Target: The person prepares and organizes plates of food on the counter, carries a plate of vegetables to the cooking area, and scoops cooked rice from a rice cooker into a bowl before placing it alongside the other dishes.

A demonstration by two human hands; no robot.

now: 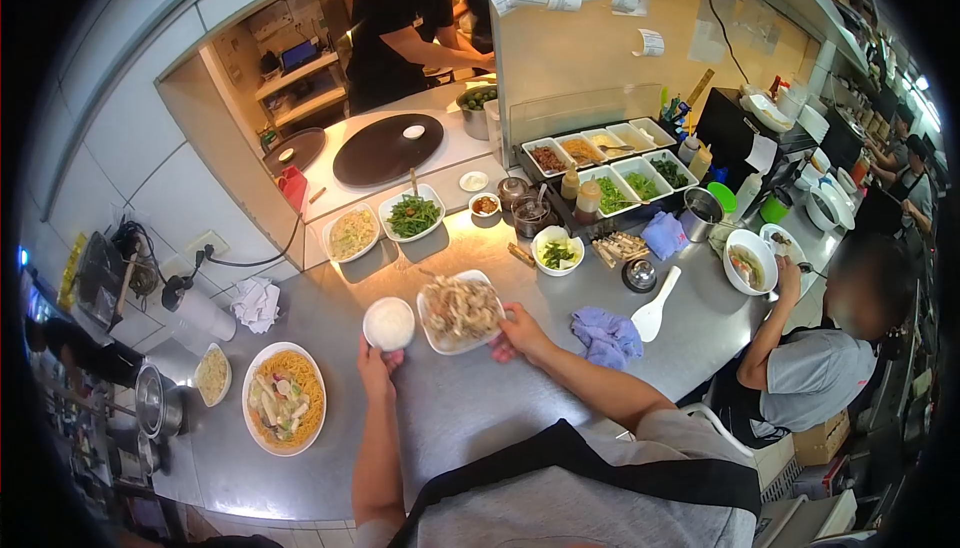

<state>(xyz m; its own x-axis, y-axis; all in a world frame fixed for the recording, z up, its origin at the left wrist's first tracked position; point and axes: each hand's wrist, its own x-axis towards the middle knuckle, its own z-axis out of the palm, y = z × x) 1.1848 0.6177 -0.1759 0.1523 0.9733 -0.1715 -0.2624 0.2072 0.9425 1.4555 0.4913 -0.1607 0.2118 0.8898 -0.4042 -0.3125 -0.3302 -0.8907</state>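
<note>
My left hand (377,370) is closed around the near side of a small white bowl of rice (389,324). In my right hand (522,335) is the right edge of a square white dish (433,342), heaped with brownish, shredded-looking food (459,308) that is slightly blurred. Bowl and dish are side by side above the steel counter (450,418), the bowl on the left. Beyond them stand a dish of green beans (413,216) and a dish of pale shredded food (352,233). A large plate of noodles with a pale topping (285,398) lies to the left.
A pass window with a dark oval tray (388,150) opens ahead, a person behind it. Trays of toppings (610,168) line the back right. Nearer are a purple cloth (607,338) and white rice paddle (655,308). At right, a co-worker's hand (789,276) is beside a bowl.
</note>
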